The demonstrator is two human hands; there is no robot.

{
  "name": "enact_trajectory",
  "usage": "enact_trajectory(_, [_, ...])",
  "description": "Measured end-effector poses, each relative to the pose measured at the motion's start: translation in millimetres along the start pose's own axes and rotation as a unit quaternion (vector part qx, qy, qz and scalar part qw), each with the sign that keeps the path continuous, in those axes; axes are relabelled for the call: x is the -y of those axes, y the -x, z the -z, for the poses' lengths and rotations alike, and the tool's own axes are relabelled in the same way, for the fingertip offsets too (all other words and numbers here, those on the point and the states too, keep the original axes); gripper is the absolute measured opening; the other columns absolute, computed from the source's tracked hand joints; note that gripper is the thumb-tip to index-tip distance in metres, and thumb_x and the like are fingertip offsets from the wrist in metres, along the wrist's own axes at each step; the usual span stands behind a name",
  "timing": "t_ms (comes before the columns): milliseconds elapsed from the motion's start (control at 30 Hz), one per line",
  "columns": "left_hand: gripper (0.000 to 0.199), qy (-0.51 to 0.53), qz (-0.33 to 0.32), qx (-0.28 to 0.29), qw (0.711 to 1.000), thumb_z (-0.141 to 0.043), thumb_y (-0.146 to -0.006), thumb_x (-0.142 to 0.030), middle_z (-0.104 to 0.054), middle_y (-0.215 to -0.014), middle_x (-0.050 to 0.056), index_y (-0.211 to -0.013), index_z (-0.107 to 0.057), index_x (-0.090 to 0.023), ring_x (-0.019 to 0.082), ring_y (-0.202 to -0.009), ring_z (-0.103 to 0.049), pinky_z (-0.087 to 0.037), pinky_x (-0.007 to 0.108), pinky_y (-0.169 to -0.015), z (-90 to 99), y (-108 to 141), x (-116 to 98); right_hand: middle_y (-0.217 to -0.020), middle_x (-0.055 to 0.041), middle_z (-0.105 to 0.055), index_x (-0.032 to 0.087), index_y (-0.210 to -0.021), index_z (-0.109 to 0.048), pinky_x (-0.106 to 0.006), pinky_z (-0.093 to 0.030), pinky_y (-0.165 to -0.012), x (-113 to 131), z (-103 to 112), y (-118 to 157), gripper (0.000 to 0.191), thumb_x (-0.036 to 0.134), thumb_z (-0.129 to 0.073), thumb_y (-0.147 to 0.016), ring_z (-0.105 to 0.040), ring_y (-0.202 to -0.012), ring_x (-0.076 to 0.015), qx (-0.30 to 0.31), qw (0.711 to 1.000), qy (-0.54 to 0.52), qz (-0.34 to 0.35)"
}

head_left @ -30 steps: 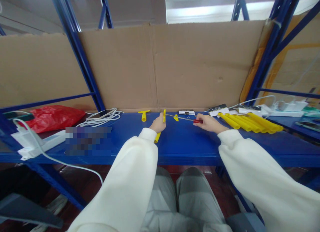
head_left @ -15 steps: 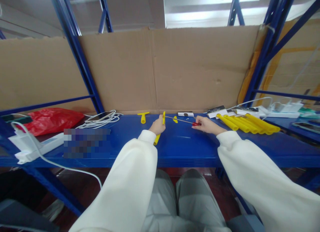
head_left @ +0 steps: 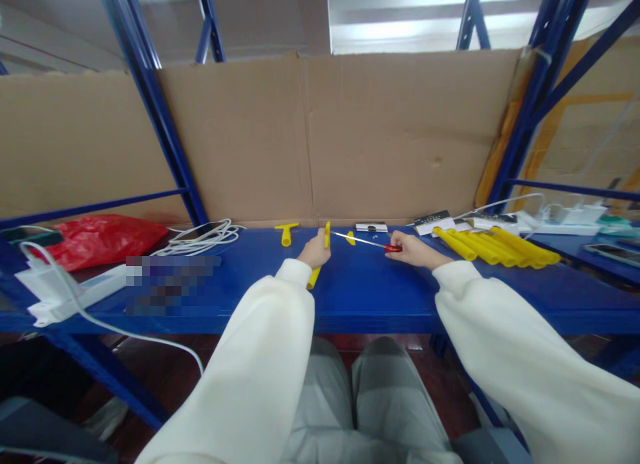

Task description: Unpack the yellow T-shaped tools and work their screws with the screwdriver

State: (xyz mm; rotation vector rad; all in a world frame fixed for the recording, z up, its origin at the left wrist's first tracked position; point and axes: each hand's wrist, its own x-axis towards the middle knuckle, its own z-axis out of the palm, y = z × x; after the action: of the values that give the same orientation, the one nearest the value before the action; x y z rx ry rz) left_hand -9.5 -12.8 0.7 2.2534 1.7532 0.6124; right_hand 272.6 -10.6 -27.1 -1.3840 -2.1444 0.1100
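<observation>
My left hand (head_left: 315, 249) is closed round a yellow scraper-like piece (head_left: 313, 278), whose handle end sticks out below the fingers and whose head shows above them. A screwdriver (head_left: 364, 241) with a red handle is gripped in my right hand (head_left: 411, 250); its shaft points left and its tip is at the yellow head. Behind the shaft a small yellow piece (head_left: 351, 238) lies on the blue table (head_left: 370, 297). Another T-shaped yellow piece (head_left: 287, 235) lies left of my left hand.
Several yellow tubes (head_left: 480, 247) lie at the right beside white and black packets (head_left: 434, 223). A small packet (head_left: 371, 227) is at the back. On the left are coiled white cable (head_left: 215, 239), a red bag (head_left: 105, 241) and a power strip (head_left: 100, 287). Cardboard (head_left: 240, 144) stands behind.
Both hands stay in nearly the same place with their holds unchanged. The screwdriver's shaft looks brighter now.
</observation>
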Motion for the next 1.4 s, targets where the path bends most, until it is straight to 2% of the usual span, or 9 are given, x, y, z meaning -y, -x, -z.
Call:
enact_trajectory(133, [0.050,0.006,0.001,0.003,1.000,-0.046,-0.090,-0.008,-0.067,-0.125,0.023,-0.139,-0.038,-0.009,0.029,-0.110,-0.069,-0.049,0.040,-0.098,-1.0,-1.0,1.0,-0.067,-0.0017,-0.063,0.023,-0.074,-0.051,-0.027,-0.038,-0.056,2.6,6.1,2.4,0.022,0.039,-0.064,-0.080,-0.055,-0.060,-0.0168,-0.014,0.999,0.029,0.015])
enact_trajectory(333, [0.052,0.021,0.002,-0.003,1.000,-0.049,-0.087,-0.007,-0.068,-0.123,0.023,-0.138,-0.039,-0.010,0.029,-0.106,-0.071,-0.050,0.040,-0.096,-2.4,-3.3,3.5,-0.074,-0.0062,-0.069,0.021,-0.076,-0.060,-0.029,-0.042,-0.062,3.9,6.1,1.2,0.026,0.042,-0.051,-0.090,-0.061,-0.066,-0.0199,0.028,0.998,0.032,0.040])
enact_trajectory(433, [0.055,0.033,0.007,0.000,0.999,-0.051,-0.087,-0.007,-0.067,-0.123,0.024,-0.140,-0.037,-0.010,0.029,-0.104,-0.072,-0.051,0.039,-0.095,-2.4,-3.9,4.1,-0.080,-0.0058,-0.070,0.021,-0.085,-0.058,-0.029,-0.044,-0.064,-1.0,1.4,-1.3,0.019,0.040,-0.059,-0.085,-0.062,-0.069,-0.0197,0.012,1.000,0.008,0.026])
enact_trajectory(533, [0.055,0.040,0.004,-0.001,0.999,-0.052,-0.086,-0.007,-0.067,-0.123,0.023,-0.140,-0.038,-0.011,0.028,-0.103,-0.072,-0.051,0.038,-0.095,-2.6,-4.4,5.1,-0.079,-0.0030,-0.069,0.022,-0.088,-0.054,-0.027,-0.044,-0.061,-6.0,-1.0,-2.1,0.024,0.038,-0.068,-0.078,-0.060,-0.067,-0.0180,-0.009,1.000,0.006,0.017])
enact_trajectory(700, [0.055,0.035,-0.002,-0.007,0.999,-0.050,-0.088,-0.008,-0.068,-0.121,0.022,-0.141,-0.036,-0.011,0.028,-0.104,-0.071,-0.049,0.039,-0.097,-4.5,-5.9,7.4,-0.077,-0.0032,-0.070,0.022,-0.084,-0.056,-0.027,-0.042,-0.059,-3.3,2.2,0.4,0.020,0.039,-0.065,-0.081,-0.061,-0.066,-0.0181,-0.030,0.999,0.036,0.023])
enact_trajectory(967, [0.049,0.083,0.009,-0.010,0.996,-0.052,-0.087,-0.009,-0.069,-0.118,0.020,-0.135,-0.040,-0.016,0.026,-0.094,-0.073,-0.056,0.035,-0.080,-9.6,-12.2,13.5,-0.083,-0.0080,-0.075,0.020,-0.087,-0.070,-0.028,-0.045,-0.066,11.8,4.3,2.1,0.026,0.037,-0.051,-0.095,-0.069,-0.074,-0.0217,0.039,0.994,0.105,-0.014])
enact_trajectory(1133, [0.044,0.165,0.023,-0.014,0.986,-0.052,-0.086,-0.006,-0.070,-0.110,0.014,-0.128,-0.042,-0.018,0.020,-0.080,-0.072,-0.056,0.027,-0.065,-11.9,-15.8,17.0,-0.103,-0.0114,-0.075,0.020,-0.103,-0.066,-0.030,-0.048,-0.078,17.9,-1.5,2.6,0.021,0.033,-0.051,-0.095,-0.070,-0.092,-0.0246,0.012,0.995,0.104,-0.008])
enact_trajectory(1233, [0.046,0.205,0.030,-0.008,0.978,-0.052,-0.085,-0.002,-0.070,-0.107,0.010,-0.126,-0.043,-0.019,0.014,-0.070,-0.070,-0.055,0.022,-0.060,-11.6,-15.7,17.1,-0.097,-0.0096,-0.074,0.021,-0.105,-0.059,-0.029,-0.047,-0.070,19.2,-1.5,3.8,0.022,0.035,-0.063,-0.089,-0.070,-0.083,-0.0238,-0.005,0.993,0.112,-0.036])
enact_trajectory(1400, [0.046,0.241,0.022,-0.020,0.970,-0.057,-0.080,0.000,-0.069,-0.114,0.009,-0.121,-0.047,-0.019,0.008,-0.058,-0.064,-0.056,0.022,-0.062,-11.6,-16.4,18.9,-0.084,-0.0063,-0.072,0.022,-0.099,-0.055,-0.029,-0.042,-0.064,19.3,2.5,5.5,0.010,0.030,-0.057,-0.092,-0.067,-0.073,-0.0226,-0.025,0.988,0.148,-0.040])
